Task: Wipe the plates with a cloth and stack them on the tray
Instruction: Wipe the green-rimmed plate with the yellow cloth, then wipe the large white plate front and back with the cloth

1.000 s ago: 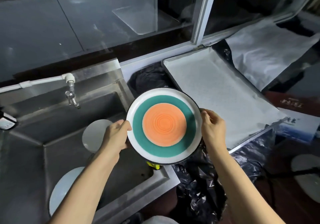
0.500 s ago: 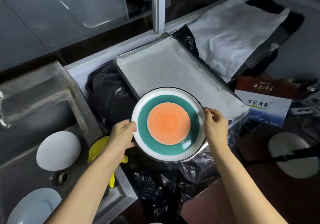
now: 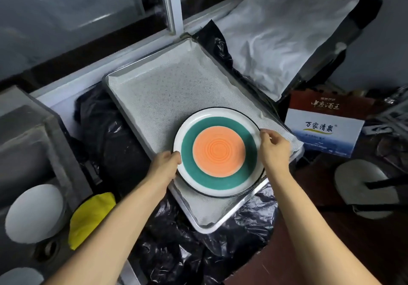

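Plate (image 3: pixel 218 156) contact with tray (image 3: pixel 205 229) unclear

two slim bare forearms, bare left hand (image 3: pixel 164 165) and bare right hand (image 3: pixel 276 150)

The plate (image 3: pixel 218 156) I hold looks like glazed ceramic, smooth with a soft sheen, with fine ridged rings in its orange middle. The tray (image 3: pixel 207 228) has a dull grey metal rim and a white matt liner (image 3: pixel 165 99), dimpled all over. The black plastic sheeting (image 3: pixel 172 258) is crinkled and glossy. My yellow cloth (image 3: pixel 90 216) looks soft and matt. The sink (image 3: pixel 66 152) is brushed metal.
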A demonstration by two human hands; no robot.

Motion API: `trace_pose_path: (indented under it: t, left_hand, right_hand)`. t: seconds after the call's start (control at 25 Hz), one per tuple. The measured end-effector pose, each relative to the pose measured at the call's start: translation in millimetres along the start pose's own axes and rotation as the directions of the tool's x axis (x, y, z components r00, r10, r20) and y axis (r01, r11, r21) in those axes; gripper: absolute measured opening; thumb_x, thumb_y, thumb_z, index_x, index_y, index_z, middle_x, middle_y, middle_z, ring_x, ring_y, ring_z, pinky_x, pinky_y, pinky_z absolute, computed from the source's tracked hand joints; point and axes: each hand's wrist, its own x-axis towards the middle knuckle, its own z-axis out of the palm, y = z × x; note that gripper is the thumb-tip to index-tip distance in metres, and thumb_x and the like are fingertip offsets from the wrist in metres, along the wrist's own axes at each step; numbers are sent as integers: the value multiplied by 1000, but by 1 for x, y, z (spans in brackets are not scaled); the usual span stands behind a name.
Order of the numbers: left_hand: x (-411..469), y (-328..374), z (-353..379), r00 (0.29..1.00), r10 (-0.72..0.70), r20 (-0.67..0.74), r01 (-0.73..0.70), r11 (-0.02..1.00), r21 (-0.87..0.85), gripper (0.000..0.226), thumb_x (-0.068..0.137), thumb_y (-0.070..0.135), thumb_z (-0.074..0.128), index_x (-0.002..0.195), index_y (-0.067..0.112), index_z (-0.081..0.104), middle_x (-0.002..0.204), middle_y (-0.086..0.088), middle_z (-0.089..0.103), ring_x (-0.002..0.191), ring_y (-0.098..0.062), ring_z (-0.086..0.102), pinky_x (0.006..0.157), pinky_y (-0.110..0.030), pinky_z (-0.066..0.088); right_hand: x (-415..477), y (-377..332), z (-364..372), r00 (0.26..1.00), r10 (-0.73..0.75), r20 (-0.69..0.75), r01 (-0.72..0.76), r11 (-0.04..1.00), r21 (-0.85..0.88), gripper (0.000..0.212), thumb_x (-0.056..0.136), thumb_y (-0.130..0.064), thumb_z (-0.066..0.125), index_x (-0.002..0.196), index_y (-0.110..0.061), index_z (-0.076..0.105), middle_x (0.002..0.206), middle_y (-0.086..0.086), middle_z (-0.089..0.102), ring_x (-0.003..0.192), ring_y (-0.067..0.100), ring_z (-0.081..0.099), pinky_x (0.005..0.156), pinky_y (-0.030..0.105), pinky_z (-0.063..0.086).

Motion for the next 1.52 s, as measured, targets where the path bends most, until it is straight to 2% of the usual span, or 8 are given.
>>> trace_pose_path:
  t: [0.12,0.4,0.6,0.76,0.92,1.08,1.2,1.52]
  left_hand:
    - [10,5,13,999,-21,-29,22,1000,10,51,59,28,52,98,-5,63,80,-9,55,75,-21,48,70,-36,39]
    - [32,-15,28,1000,-2,11,1,998,69,58,46,40,55,90,3,64,81,-12,64,78,-20,55,74,-41,49]
    - [16,-2,31,998,70,-9,-68,984,164,13,83,9,54,72,12,58,61,3,55,61,-17,47,55,-24,36]
    - [20,-9,28,991,133,15,-133,961,243,17,86,12,53,70,15,57,67,-1,58,63,-17,49,56,-26,37]
    - [15,-4,22,979,199,29,-199,936,290,21,80,27,51,91,14,65,91,-10,68,87,-30,63,76,-41,51]
    - [-5,-1,7,947,321,25,-313,901,300,31,93,15,56,122,23,61,113,5,63,99,-14,61,81,-23,44]
    - [-30,0,-13,906,422,-6,-404,870,284,29,93,9,55,114,26,65,107,14,67,96,-4,62,77,-9,43]
    - [-87,-15,-59,856,507,-99,-477,849,228,32,93,5,53,108,28,69,102,14,71,91,-1,64,78,-6,45]
  right_hand:
    - [19,2,9,999,36,13,-35,999,-40,21,98,-25,55,109,-23,72,90,-5,66,96,20,62,87,31,45]
    - [34,11,17,998,64,17,-62,995,-84,26,98,-27,54,114,-19,73,93,1,69,103,26,64,88,30,45]
    - [31,18,20,999,33,20,-31,995,-97,26,99,-18,54,108,3,67,111,24,69,109,40,60,83,34,44]
    - [30,22,21,998,7,61,5,981,-193,37,100,-27,53,131,-11,65,124,12,70,119,33,60,95,33,44]
    - [17,19,23,989,-132,63,143,964,-225,35,100,-22,54,133,-13,63,129,10,68,120,31,60,97,32,43]
    - [-18,10,34,952,-253,169,277,952,-132,31,98,-15,53,126,-18,68,123,1,71,114,20,64,101,35,48]
    - [-51,-2,46,909,-336,247,357,933,-46,34,96,-19,51,124,-18,69,121,-4,71,113,11,64,101,32,50]
    - [-122,-28,73,793,-471,387,468,877,108,28,97,-15,53,117,-21,70,114,-9,72,108,7,66,97,37,53]
